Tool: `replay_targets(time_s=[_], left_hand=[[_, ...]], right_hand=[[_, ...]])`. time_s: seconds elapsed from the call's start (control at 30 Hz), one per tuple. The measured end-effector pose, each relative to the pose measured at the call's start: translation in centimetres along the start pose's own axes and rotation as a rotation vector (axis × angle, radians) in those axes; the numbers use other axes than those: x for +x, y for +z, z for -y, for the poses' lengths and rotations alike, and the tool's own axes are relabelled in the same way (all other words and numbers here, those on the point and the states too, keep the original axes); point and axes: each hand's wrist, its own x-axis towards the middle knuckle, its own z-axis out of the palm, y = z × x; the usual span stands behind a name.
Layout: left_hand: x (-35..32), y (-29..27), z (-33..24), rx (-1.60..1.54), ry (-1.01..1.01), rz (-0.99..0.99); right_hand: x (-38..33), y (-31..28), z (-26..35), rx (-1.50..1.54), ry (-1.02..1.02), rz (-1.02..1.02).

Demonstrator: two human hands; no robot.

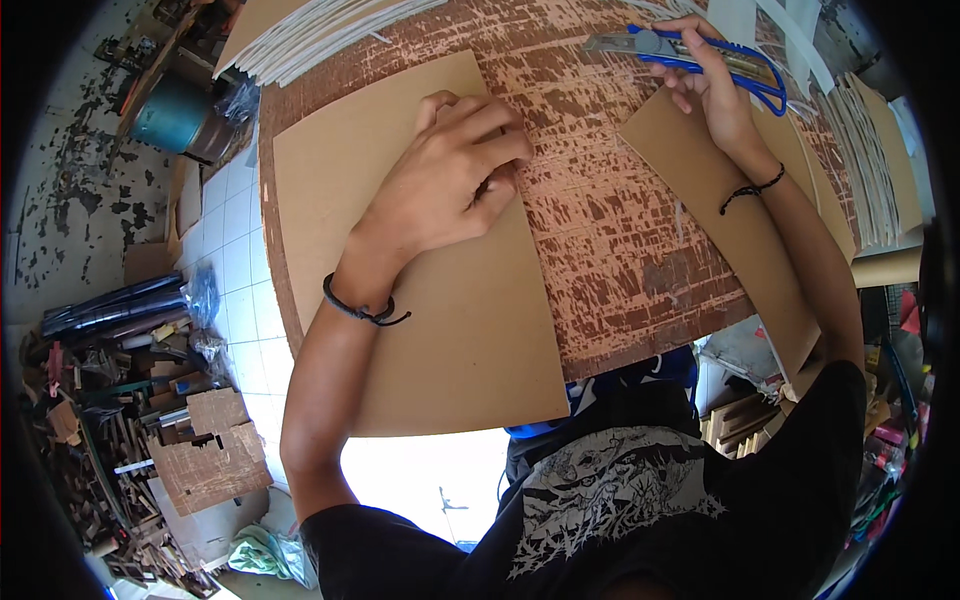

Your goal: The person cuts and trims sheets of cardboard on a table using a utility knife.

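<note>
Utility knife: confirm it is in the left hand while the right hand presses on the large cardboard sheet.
Hands are swapped. The head view shows the blue utility knife in the right hand, while the left hand presses on the large cardboard sheet.

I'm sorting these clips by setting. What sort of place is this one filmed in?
Probably a small craft or cutting workshop. A scarred, knife-scored worktable holds a large brown board, the right hand grips a blue utility knife, stacks of cut sheets sit along the edge, and offcuts are piled on the floor.
</note>
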Motion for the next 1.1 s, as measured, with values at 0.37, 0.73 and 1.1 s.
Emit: replay_targets(time_s=[0.37, 0.73, 1.1], left_hand=[[0.5, 0.3, 0.0, 0.031, 0.018, 0.056], [-1.3, -1.2, -5.0, 0.070, -0.282, 0.241], [-3.2, -1.4, -6.6, 0.122, -0.320, 0.463]], right_hand=[[-0.2, 0.0, -0.1, 0.045, -0.048, -0.038], [0.1, -0.3, -0.6, -0.002, -0.053, -0.006], [-0.5, 1.8, 2.4, 0.171, 0.093, -0.053]])
